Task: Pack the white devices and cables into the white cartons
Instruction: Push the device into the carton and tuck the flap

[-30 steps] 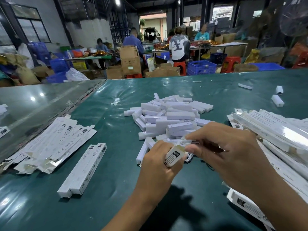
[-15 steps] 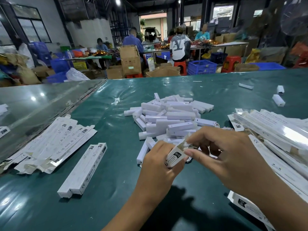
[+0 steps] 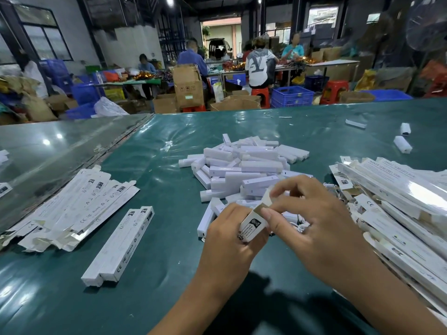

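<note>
The white carton (image 3: 251,224) sits near the bench's front edge, end-on in the left hand (image 3: 227,240), whose grip is clenched around it; the right hand (image 3: 312,218) pinches its end flap (image 3: 266,201). A hard push could crease the flap. The pile of white devices (image 3: 244,170) crowds just behind; open bench (image 3: 169,274) lies left.

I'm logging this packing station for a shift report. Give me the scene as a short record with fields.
surface: green table
left hand: grips a white carton, end up
right hand: pinches the carton's open flap
centre: pile of white devices
left side: flat cartons, two closed cartons beside them
right side: stack of cartons
cables: white cable partly hidden behind the right hand
</note>
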### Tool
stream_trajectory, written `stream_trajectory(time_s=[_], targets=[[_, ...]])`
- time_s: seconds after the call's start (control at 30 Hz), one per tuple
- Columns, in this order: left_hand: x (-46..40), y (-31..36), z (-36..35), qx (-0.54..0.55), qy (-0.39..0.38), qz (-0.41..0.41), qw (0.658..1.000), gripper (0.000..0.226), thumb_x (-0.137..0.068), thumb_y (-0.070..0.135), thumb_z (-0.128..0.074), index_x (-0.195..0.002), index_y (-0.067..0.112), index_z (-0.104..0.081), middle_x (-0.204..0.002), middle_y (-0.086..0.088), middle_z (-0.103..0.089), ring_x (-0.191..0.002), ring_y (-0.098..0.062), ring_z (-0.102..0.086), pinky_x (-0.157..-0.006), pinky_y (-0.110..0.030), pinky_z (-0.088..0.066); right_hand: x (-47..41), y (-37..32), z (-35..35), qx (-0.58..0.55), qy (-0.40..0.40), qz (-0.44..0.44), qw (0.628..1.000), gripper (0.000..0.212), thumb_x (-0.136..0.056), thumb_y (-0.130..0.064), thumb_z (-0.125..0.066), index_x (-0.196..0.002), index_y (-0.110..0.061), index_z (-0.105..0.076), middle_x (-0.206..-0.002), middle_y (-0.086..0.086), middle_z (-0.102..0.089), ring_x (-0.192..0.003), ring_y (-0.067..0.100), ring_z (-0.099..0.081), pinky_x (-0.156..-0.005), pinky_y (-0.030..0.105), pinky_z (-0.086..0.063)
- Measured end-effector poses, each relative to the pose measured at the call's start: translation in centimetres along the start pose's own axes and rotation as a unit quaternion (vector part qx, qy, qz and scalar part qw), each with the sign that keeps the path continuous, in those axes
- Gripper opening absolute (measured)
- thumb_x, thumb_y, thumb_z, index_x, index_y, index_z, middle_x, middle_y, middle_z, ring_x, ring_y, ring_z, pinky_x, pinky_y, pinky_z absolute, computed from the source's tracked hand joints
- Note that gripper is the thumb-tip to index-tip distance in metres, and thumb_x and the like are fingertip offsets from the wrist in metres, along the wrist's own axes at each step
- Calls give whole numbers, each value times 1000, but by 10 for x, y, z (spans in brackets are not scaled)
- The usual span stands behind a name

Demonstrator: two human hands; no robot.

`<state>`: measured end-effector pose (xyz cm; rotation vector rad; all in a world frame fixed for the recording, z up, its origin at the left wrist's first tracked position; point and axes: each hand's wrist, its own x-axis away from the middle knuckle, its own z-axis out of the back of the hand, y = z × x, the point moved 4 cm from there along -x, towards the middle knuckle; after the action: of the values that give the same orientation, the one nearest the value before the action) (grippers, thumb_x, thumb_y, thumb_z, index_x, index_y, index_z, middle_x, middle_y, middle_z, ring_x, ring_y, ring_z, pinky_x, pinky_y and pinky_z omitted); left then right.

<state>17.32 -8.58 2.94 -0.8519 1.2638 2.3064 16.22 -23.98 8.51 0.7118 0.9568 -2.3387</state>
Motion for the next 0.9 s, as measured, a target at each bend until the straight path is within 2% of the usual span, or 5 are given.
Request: stream_trajectory(time_s=[0.2, 0.33, 0.5, 0.7, 0.9], targets=[[-1, -1, 3, 112, 9, 72, 991, 14, -86, 36, -78, -91, 33, -65, -76, 15, -61, -65, -4, -54, -59, -16, -43, 0, -1, 4, -23, 18, 41, 999, 27, -93, -48, -55, -109, -33, -72, -137, -8, -51, -131, 11, -47, -106, 24, -37], [2, 2, 0, 197, -6, 96, 976, 25, -87, 50, -70, -105, 33, -63, -76, 3, -65, -67, -16, -60, -62, -39, -57, 2, -5, 6, 19, 81, 143, 986, 23, -93, -28, -63, -106, -13, -75, -119, 5, -61, -111, 20, -57, -94, 26, -45], [4, -3, -5, 197, -14, 110, 974, 22, -89, 47, -64, -105, 32, -62, -82, -8, -64, -75, -35, -60, -67, -57, -54, 2, 3, -4, -13, 37, 124, 991, 27, -96, -30, -58, -114, -20, -76, -133, 1, -57, -126, 18, -52, -101, 32, -45], [3, 11, 15, 152, 84, -47, 984, 29, -95, 30, -66, -122, 30, -56, -115, 9, -62, -104, -27, -65, -84, -47, -55, 0, 8, -8, -90, -1, 59, 994, 26, -97, -39, -54, -113, -31, -74, -132, -7, -58, -130, 17, -54, -102, 22, -42], [-1, 18, 18, 169, 68, -81, 980, 24, -90, 24, -76, -111, 17, -66, -113, 1, -62, -101, -29, -65, -73, -43, -57, -2, 6, -9, -297, 20, -68, 952, 23, -95, -42, -59, -85, -31, -77, -91, -12, -75, -90, 2, -68, -79, 12, -47]])
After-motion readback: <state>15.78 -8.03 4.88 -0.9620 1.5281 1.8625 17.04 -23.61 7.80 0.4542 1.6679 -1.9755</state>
